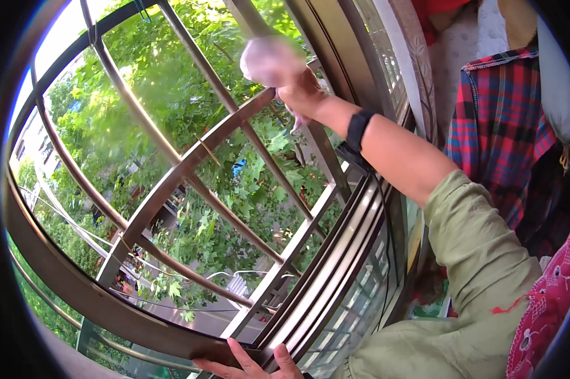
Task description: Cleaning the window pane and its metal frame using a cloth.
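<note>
My right hand [307, 95] reaches out through the window at the upper middle. Its fingers are closed around a pale pink cloth [272, 60], blurred and bunched, with a loose end dangling below the hand. The cloth is at the end of a curved metal crossbar [228, 122] of the window grille; whether it presses on the metal cannot be told. At the bottom edge, my left hand [253, 367] rests with fingers spread against the brown window frame [152, 333], holding nothing.
Upright grille bars [133, 104] cross the opening, with leafy trees [215, 234] and a street beyond. Metal sliding tracks [329, 265] run along the sill. A black cable [386, 240] hangs by my right forearm. A plaid garment [496, 126] hangs at the right.
</note>
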A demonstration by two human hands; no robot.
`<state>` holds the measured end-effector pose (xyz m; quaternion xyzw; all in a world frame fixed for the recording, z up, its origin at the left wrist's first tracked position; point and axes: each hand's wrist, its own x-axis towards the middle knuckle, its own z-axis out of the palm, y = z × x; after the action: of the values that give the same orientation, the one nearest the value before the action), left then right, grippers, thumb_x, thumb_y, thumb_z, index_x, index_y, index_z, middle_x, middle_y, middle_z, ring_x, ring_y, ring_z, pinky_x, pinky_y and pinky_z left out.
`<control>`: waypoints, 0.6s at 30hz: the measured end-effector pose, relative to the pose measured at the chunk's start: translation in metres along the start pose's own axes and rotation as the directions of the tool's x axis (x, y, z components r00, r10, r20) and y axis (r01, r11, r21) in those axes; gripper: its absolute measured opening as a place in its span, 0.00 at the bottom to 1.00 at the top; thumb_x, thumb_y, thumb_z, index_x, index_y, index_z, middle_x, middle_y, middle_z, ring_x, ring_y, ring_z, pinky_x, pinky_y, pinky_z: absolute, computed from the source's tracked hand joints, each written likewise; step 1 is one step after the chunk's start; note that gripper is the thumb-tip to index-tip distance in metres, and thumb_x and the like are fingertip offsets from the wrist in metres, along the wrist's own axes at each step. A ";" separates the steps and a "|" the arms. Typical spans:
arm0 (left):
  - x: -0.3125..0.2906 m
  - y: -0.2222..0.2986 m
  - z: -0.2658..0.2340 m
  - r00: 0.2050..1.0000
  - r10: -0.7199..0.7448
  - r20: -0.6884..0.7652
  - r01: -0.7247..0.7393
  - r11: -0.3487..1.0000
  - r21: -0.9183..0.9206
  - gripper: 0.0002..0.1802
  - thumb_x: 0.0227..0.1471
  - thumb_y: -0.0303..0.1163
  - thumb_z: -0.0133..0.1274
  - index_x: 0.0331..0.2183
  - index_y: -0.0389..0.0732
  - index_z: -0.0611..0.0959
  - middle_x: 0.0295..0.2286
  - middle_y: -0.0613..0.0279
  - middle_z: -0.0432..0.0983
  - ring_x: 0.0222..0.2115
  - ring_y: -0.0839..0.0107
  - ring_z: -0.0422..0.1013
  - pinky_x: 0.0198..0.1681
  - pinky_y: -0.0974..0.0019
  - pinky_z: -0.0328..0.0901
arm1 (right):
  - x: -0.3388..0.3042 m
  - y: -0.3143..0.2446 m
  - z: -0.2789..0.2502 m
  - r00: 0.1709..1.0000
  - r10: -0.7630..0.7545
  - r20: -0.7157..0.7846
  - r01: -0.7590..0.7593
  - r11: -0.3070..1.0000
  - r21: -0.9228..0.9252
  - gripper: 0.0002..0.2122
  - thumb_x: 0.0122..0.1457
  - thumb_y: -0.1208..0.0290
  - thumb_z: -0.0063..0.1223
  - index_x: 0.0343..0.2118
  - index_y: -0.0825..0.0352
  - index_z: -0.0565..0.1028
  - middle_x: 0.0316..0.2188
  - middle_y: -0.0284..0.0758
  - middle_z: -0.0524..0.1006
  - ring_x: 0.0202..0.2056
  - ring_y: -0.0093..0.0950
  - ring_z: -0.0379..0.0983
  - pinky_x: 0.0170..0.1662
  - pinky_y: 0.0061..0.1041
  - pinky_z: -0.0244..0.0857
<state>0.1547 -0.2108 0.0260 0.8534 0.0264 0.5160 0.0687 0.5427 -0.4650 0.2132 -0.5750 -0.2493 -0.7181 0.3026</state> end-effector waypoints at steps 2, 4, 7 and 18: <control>0.000 0.002 -0.002 1.000 -0.008 0.001 0.008 1.000 0.005 0.39 0.51 0.55 0.58 0.55 0.36 0.73 0.62 0.27 0.37 0.63 0.31 0.36 0.61 0.31 0.43 | -0.023 -0.011 -0.015 0.997 0.080 0.021 -0.082 0.994 0.071 0.15 0.55 0.81 0.51 0.45 0.61 0.78 0.53 0.50 0.70 0.51 0.46 0.72 0.52 0.34 0.67; 0.002 0.004 -0.002 1.000 0.019 -0.004 -0.019 0.999 0.038 0.39 0.51 0.56 0.58 0.55 0.36 0.73 0.63 0.29 0.35 0.64 0.32 0.36 0.61 0.32 0.43 | -0.042 -0.011 -0.029 0.972 0.217 0.087 -0.228 0.964 0.135 0.16 0.55 0.81 0.51 0.48 0.67 0.75 0.49 0.51 0.73 0.51 0.46 0.71 0.53 0.37 0.67; 0.001 0.001 -0.002 0.999 0.049 -0.005 -0.049 0.998 0.039 0.39 0.51 0.56 0.57 0.54 0.35 0.75 0.64 0.33 0.33 0.64 0.33 0.35 0.61 0.32 0.43 | -0.074 -0.015 -0.051 0.950 0.284 0.128 -0.285 0.959 -0.014 0.17 0.55 0.80 0.52 0.49 0.72 0.72 0.47 0.54 0.73 0.50 0.50 0.70 0.53 0.37 0.66; -0.002 -0.005 0.000 0.993 0.113 -0.018 -0.111 0.991 0.076 0.39 0.50 0.55 0.59 0.54 0.36 0.75 0.64 0.35 0.32 0.65 0.35 0.32 0.61 0.32 0.41 | -0.099 -0.034 -0.087 0.677 0.031 0.736 0.136 0.977 -0.166 0.15 0.52 0.76 0.51 0.45 0.62 0.76 0.44 0.53 0.68 0.42 0.49 0.70 0.47 0.39 0.68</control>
<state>0.1540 -0.2061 0.0234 0.8496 -0.0015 0.5273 0.0075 0.4745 -0.4885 0.0974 -0.8354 -0.2899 -0.4573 0.0948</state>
